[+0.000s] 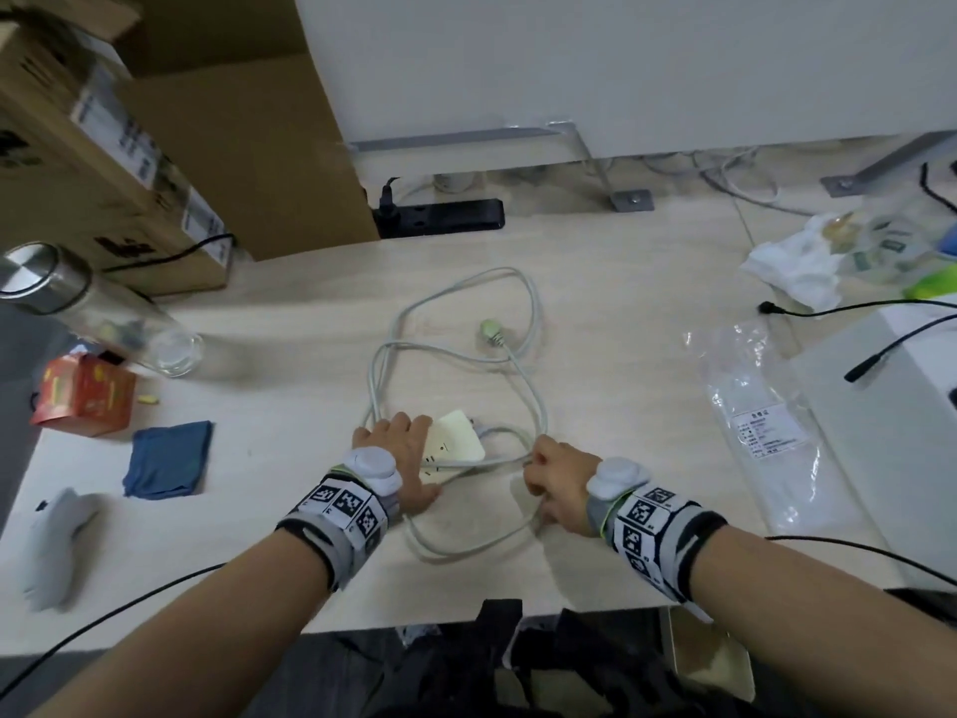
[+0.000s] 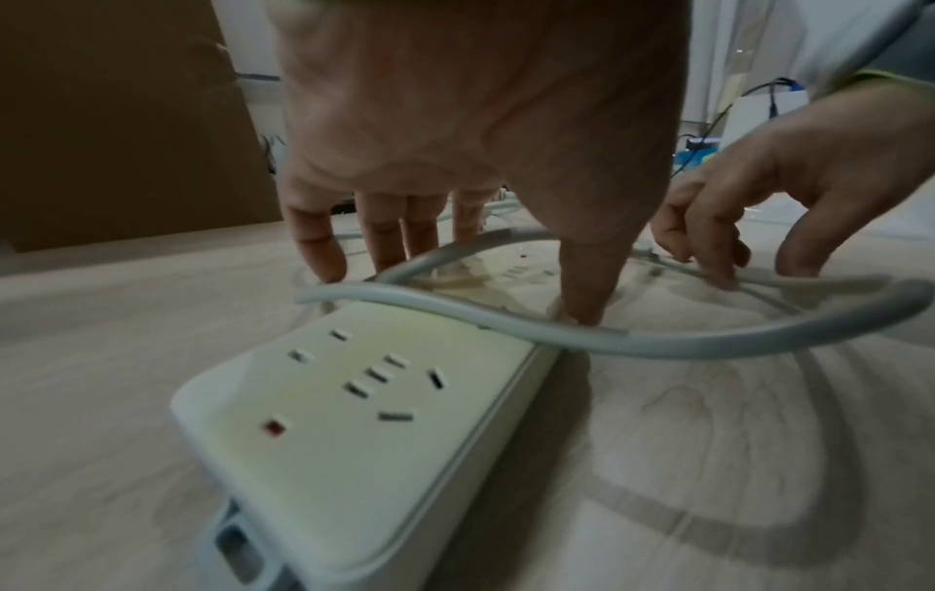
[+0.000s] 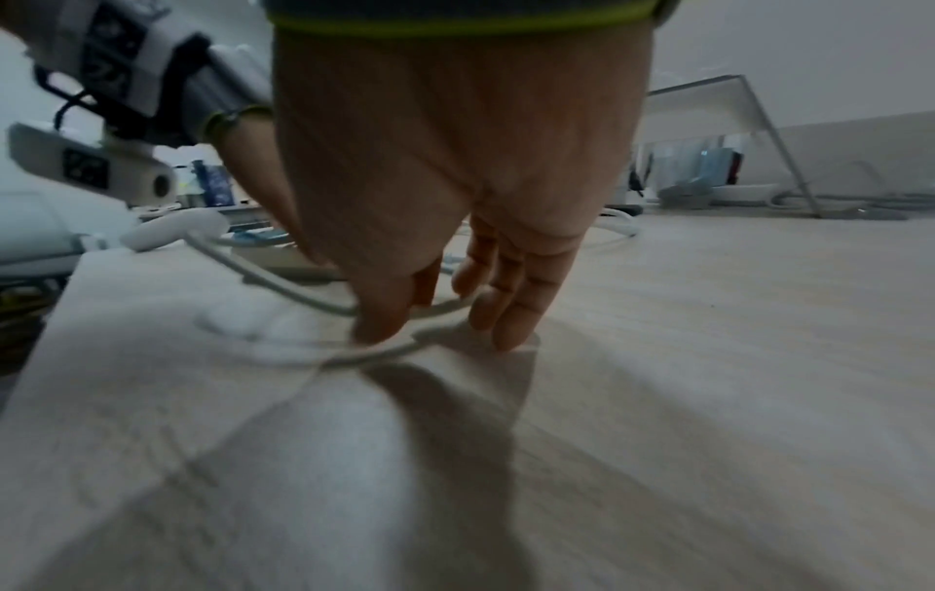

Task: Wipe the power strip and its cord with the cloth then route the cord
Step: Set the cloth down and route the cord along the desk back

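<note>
Far left of the pale wood-grain desk (image 1: 621, 282): grey game controller (image 1: 54, 541) at the near edge, red printed carton (image 1: 83, 401) behind it, clear glass bottle with a steel lid (image 1: 93, 308) lying tilted, brown cardboard boxes (image 1: 129, 147) stacked at the back. Folded blue cloth (image 1: 168, 458) lies flat on the desk, well apart from both hands, nothing touching it.

Centre: white rectangular power strip (image 1: 455, 443) lies flat on the desk, sockets up, red switch at its near end in the left wrist view. Left hand (image 1: 399, 458) is spread over the strip's left part, fingers (image 2: 314, 236) straight, tips down on the desk and strip; grip released, pressing not clasping. Pale grey cord (image 1: 523, 365) loops loosely over the desk behind and in front of the strip; one run crosses over the strip's top just below the left hand. Its white plug (image 1: 489, 331) lies inside the far loop. Black power strip (image 1: 440, 217) sits at the back by the boxes.

Right of the strip: right hand (image 1: 554, 484) pinches the cord between thumb and forefinger just beside the strip; grip grasping the cord, other fingers (image 3: 511, 304) hanging loosely toward the desk.

Far right: clear plastic bag with a label (image 1: 761, 422), crumpled white bags (image 1: 808, 261) behind, white box (image 1: 890, 432) at the edge.
</note>
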`<action>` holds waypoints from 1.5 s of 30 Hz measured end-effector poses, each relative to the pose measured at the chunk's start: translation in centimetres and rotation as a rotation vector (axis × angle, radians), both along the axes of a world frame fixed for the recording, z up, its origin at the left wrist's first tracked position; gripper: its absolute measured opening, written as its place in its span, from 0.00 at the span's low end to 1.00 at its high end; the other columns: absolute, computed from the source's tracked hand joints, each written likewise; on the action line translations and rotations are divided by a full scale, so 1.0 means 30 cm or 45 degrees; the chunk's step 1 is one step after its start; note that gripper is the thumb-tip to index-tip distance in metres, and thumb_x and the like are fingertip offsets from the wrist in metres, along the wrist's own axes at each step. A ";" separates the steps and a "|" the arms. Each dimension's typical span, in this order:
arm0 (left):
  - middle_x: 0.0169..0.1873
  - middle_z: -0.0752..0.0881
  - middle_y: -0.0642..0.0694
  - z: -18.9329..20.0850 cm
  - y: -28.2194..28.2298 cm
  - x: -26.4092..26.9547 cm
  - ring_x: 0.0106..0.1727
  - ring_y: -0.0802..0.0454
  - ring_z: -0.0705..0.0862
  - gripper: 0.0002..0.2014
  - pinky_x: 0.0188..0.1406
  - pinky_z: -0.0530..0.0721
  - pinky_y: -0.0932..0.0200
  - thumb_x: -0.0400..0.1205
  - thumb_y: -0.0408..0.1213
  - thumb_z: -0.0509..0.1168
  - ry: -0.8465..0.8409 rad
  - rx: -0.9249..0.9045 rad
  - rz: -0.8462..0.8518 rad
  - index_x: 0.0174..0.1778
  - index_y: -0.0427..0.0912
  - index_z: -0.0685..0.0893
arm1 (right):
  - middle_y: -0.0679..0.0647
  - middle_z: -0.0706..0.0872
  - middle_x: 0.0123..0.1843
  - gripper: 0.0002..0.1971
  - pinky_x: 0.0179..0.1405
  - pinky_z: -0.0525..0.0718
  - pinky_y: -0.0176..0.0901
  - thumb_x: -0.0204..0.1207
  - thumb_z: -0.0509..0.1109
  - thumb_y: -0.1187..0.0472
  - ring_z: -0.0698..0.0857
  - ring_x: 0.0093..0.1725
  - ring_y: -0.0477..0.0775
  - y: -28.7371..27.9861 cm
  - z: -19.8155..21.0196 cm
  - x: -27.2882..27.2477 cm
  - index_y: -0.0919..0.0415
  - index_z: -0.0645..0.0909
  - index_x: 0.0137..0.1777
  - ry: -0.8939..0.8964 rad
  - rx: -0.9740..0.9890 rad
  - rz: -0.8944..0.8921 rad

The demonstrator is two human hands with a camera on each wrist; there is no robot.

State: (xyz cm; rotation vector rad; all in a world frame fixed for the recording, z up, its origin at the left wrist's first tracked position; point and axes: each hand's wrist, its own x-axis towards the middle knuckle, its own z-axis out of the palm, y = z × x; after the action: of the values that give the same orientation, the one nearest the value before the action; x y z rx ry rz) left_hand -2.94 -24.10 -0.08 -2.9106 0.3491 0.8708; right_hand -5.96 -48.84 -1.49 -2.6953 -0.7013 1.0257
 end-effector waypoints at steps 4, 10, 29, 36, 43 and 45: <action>0.60 0.77 0.47 0.000 -0.049 0.001 0.58 0.44 0.79 0.40 0.54 0.78 0.50 0.67 0.70 0.62 -0.040 -0.083 0.104 0.69 0.48 0.67 | 0.53 0.67 0.62 0.15 0.42 0.75 0.45 0.73 0.66 0.67 0.75 0.54 0.61 -0.086 0.041 0.056 0.52 0.73 0.57 -0.205 0.082 -0.153; 0.58 0.82 0.48 0.004 -0.136 0.043 0.50 0.44 0.83 0.21 0.46 0.80 0.52 0.80 0.59 0.59 0.045 -0.302 0.193 0.62 0.49 0.73 | 0.53 0.72 0.59 0.23 0.45 0.81 0.48 0.71 0.59 0.72 0.79 0.48 0.59 -0.233 0.119 0.163 0.49 0.69 0.63 -0.181 0.017 -0.517; 0.69 0.73 0.49 0.061 0.206 0.152 0.69 0.45 0.73 0.35 0.65 0.72 0.49 0.72 0.66 0.65 0.049 0.249 0.094 0.72 0.56 0.67 | 0.51 0.67 0.72 0.24 0.59 0.76 0.42 0.70 0.64 0.72 0.72 0.66 0.55 -0.267 0.081 0.207 0.51 0.76 0.65 -0.183 -0.103 -0.590; 0.66 0.75 0.51 0.034 -0.050 0.148 0.64 0.45 0.73 0.29 0.64 0.74 0.50 0.74 0.61 0.67 0.040 -0.251 -0.352 0.69 0.54 0.74 | 0.49 0.57 0.82 0.39 0.74 0.68 0.51 0.70 0.73 0.57 0.61 0.78 0.57 -0.054 0.075 0.241 0.43 0.58 0.79 -0.204 -0.088 -0.244; 0.61 0.83 0.48 0.016 -0.022 0.171 0.64 0.44 0.73 0.17 0.65 0.71 0.49 0.84 0.54 0.56 0.306 -0.022 -0.651 0.61 0.50 0.81 | 0.54 0.44 0.85 0.47 0.80 0.49 0.60 0.69 0.73 0.63 0.41 0.83 0.59 0.068 0.040 0.259 0.47 0.48 0.83 -0.110 -0.312 0.128; 0.57 0.85 0.48 0.016 -0.001 0.184 0.62 0.44 0.74 0.15 0.63 0.71 0.50 0.86 0.50 0.55 0.302 -0.085 -0.715 0.58 0.50 0.83 | 0.54 0.54 0.83 0.43 0.79 0.55 0.58 0.67 0.74 0.60 0.48 0.83 0.60 0.077 0.038 0.279 0.49 0.56 0.80 -0.180 -0.290 0.164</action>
State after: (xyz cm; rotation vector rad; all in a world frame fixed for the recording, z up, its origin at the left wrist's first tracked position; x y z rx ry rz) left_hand 2.59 -24.13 0.39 -2.5311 1.1580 1.1019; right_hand 2.41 -46.53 -0.37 -2.9763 -0.8397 1.0070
